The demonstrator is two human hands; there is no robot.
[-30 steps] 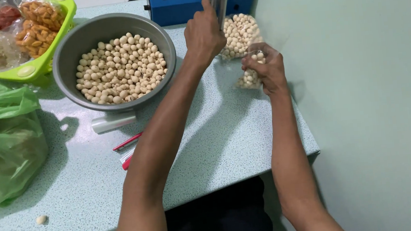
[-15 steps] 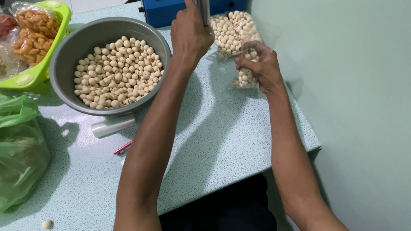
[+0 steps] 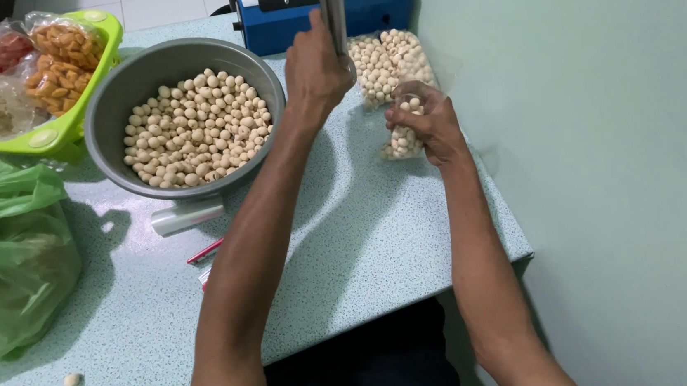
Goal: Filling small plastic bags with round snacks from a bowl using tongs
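Hands work at the far right corner of a pale blue speckled table (image 3: 348,242). The left hand (image 3: 314,70) is raised and its fingers are wrapped tight around the grey metal handle (image 3: 333,8) of a blue sealing machine (image 3: 319,13), which stands at the back edge of the table. The right hand (image 3: 428,123) lies lower and a little to the right, well apart from the left one, and its fingers are closed on a small clear bag (image 3: 401,130) filled with round beige snack balls; this bag rests on the table just in front of the machine. Just behind it, touching or almost touching, lies a second clear bag (image 3: 390,60) of the same balls, close to the front of the machine. To the left of the left hand stands a big grey metal bowl (image 3: 117,113), full with loose balls of the same kind. A small white roll (image 3: 188,216) lies against the near side of the bowl, and a red pen (image 3: 205,251) is partly hidden under the left forearm. At the far left corner a bright green tray (image 3: 57,135) holds packed snacks in clear bags, orange, red and pale ones. A green plastic bag (image 3: 4,247) lies crumpled at the left edge, and one single ball (image 3: 72,380) lies alone near the front edge of the table.
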